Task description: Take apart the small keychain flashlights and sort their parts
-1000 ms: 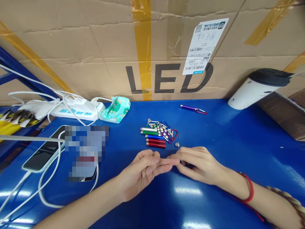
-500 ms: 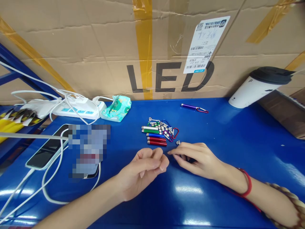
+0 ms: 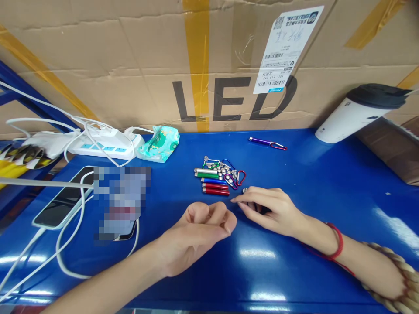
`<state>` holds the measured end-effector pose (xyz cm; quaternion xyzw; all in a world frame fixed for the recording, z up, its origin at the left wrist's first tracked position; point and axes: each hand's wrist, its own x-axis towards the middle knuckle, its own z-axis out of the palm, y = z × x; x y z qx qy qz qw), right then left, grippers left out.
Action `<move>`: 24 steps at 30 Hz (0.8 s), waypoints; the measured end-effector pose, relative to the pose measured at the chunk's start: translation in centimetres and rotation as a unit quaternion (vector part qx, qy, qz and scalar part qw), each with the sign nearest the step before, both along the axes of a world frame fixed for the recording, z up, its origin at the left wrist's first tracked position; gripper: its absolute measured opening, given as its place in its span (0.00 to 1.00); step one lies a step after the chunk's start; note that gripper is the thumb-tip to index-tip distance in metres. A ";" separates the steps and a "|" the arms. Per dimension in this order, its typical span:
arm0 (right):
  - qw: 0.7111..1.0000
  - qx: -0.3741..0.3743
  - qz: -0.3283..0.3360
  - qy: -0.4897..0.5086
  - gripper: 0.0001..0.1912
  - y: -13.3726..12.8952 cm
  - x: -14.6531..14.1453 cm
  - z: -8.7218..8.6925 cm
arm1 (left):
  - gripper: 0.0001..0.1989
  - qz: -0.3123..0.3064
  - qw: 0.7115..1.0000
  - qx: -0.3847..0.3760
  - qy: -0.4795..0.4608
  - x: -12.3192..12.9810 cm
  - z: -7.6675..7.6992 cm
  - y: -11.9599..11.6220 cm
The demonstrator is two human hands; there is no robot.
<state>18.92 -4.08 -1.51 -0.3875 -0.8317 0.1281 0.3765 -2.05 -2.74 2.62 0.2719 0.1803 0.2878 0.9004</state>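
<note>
My left hand [image 3: 199, 235] is curled palm up over the blue table, fingertips and thumb pressed together; whatever it may hold is hidden. To its right, my right hand [image 3: 270, 209] rests low with thumb and index finger apart and the other fingers bent under. A small metal piece [image 3: 245, 190] lies just behind its fingers. Beyond both hands are two red tubes [image 3: 216, 189], a blue tube [image 3: 213, 181], a green tube [image 3: 207, 175] and a silver tube [image 3: 206, 171]. Beside them is a pile of small silver parts [image 3: 222, 170] with coloured carabiners [image 3: 241, 176].
A purple tube with a red clip [image 3: 262, 141] lies farther back. A white cup [image 3: 350, 117] stands at the right. On the left are a power strip [image 3: 101, 146], tissue pack [image 3: 160, 144], phone [image 3: 63, 205] and cables. A cardboard box [image 3: 147, 56] borders the back.
My left hand's thumb has shifted right and now presses against the fingertips. The view has tilted slightly, so the table items appear a little higher. My right hand keeps about the same pose.
</note>
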 end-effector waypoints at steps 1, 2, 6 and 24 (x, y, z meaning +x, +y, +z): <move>1.000 -0.001 -0.001 0.001 0.08 0.0 0.0 0.0 | 0.30 -0.004 1.000 0.001 0.003 0.0 0.0 0.0; 1.000 -0.001 -0.001 0.002 0.08 0.0 0.0 0.0 | 0.30 -0.006 1.000 0.001 0.004 -0.1 0.0 0.0; 1.000 0.000 0.000 0.004 0.08 0.0 0.1 -0.1 | 0.31 -0.011 1.000 -0.005 0.005 0.0 0.0 0.1; 1.000 -0.001 -0.005 -0.001 0.08 0.0 0.0 -0.1 | 0.32 -0.002 1.000 -0.006 0.005 0.1 -0.3 0.2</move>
